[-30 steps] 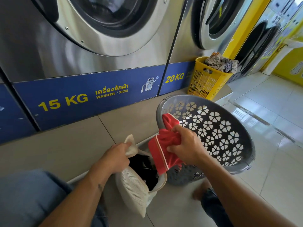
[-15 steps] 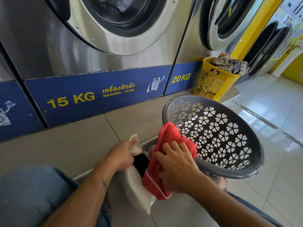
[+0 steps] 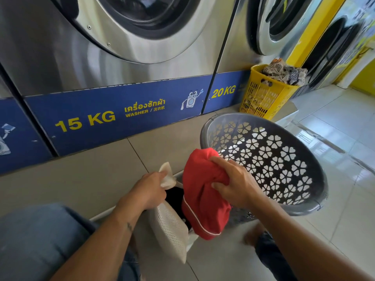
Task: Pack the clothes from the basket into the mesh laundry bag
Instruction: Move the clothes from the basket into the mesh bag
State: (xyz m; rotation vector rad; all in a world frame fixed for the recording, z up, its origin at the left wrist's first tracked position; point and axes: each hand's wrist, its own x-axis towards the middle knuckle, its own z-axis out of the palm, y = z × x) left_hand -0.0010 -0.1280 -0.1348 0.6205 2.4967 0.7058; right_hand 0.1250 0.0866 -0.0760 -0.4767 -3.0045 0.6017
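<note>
The left hand (image 3: pixel 149 189) pinches the rim of the white mesh bag (image 3: pixel 172 226), keeping its mouth open on the floor; dark clothes show inside. Over that mouth, the right hand (image 3: pixel 236 183) grips a bunched red garment (image 3: pixel 203 199). Just right, the grey basket (image 3: pixel 304 207) lies tilted, a yellow basket (image 3: pixel 261 94) behind it.

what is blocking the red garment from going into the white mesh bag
Nothing visible. The left hand holds the white mesh laundry bag open by its rim, and the right hand holds the red garment at the opening. Dark clothing already lies inside.
</note>
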